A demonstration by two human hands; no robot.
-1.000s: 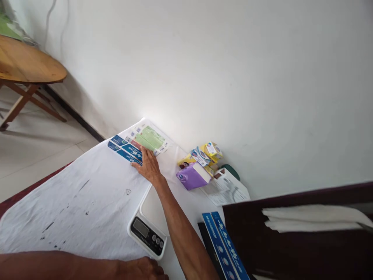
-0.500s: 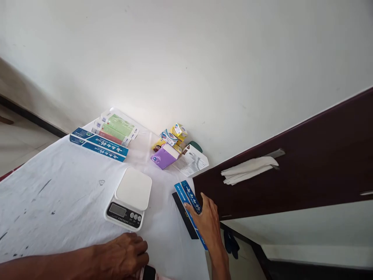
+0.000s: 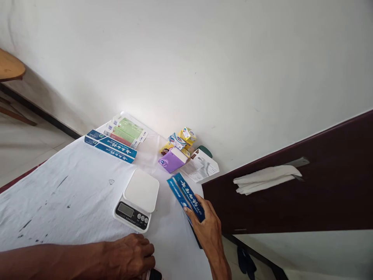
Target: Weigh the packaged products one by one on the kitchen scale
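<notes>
My right hand [image 3: 207,225] is closed on a blue toothpaste box [image 3: 186,197], thumb on the near side and fingers on the far side. The box is tilted above a dark flat strip [image 3: 197,236], which it partly hides. Near the lower edge, my left hand [image 3: 131,254] is curled, its fingers bent down beside a black and pink item [image 3: 155,274] that is mostly cut off. What its fingers hold is hidden. Between the hands and farther back stands a white digital kitchen scale [image 3: 142,190] with a bare platform and a dark display.
Two more blue toothpaste boxes [image 3: 112,147] lie at the back left, by green and red packs [image 3: 126,130]. A purple pack [image 3: 172,160], yellow boxes [image 3: 188,134] and a white printed carton [image 3: 201,167] stand by the wall. A white cloth [image 3: 266,179] hangs on the dark panel at right.
My right hand has closed on the toothpaste box and raised it off the table, turning it slightly. The view has shifted a little to the left. My left hand stays curled in place.
</notes>
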